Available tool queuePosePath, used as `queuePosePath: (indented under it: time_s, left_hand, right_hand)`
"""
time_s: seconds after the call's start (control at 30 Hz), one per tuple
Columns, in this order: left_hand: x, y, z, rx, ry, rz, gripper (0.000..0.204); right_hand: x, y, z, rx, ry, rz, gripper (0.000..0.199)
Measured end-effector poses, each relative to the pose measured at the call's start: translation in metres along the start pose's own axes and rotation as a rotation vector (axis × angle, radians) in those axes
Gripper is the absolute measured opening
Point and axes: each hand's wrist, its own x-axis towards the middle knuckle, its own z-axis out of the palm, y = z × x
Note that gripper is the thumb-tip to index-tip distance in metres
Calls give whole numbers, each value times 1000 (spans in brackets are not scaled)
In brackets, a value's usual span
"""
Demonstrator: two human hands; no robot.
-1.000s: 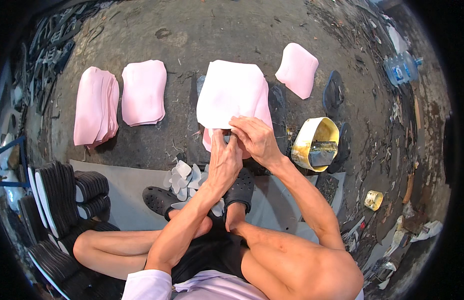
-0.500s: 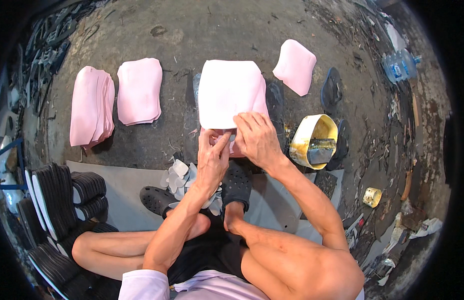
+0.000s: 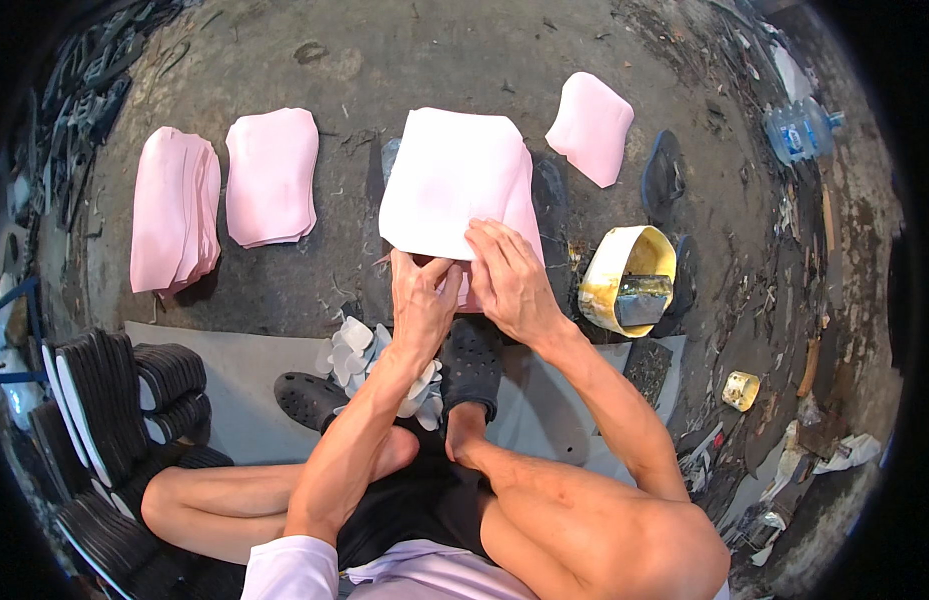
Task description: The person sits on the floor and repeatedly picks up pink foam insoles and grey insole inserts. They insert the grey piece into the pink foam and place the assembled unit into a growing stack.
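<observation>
A pale pink sheet with rounded corners lies over a stack of similar pink sheets, shifted left of the stack's right edge. My right hand pinches its near edge toward the right, fingers on top and thumb below. My left hand is curled at the near left edge, its fingertips partly under the sheet. Thumb and index finger come together there, and what they hold is hidden. Below my left hand, between my feet, is a heap of small grey rounded pieces.
Two pink stacks stand left, one fanned, one neater. Another pink sheet pile lies far right, near a dark sandal. A stained yellow-white container holds a dark block. Black sole stacks fill the near left.
The top pink sheet has slid left and tilted slightly over the stack. My left index finger has drawn in from its stretched position. The right hand keeps its grip.
</observation>
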Motion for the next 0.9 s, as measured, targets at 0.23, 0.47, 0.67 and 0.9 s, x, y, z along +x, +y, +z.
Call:
queuePosePath:
  time_s: [0.23, 0.47, 0.67, 0.9]
  left_hand:
    - [1, -1, 0, -25, 19, -17, 23]
    - [10, 8, -2, 24, 18, 26, 40]
    - [9, 18, -3, 64, -19, -70, 35]
    - [10, 0, 7, 42, 45, 42, 24]
  right_hand:
    - [8, -9, -7, 1, -38, 61, 33]
    - [49, 1, -44, 273, -51, 333, 23]
    - [48, -7, -49, 250, 34, 303, 21]
    - [17, -3, -2, 159, 68, 209, 17]
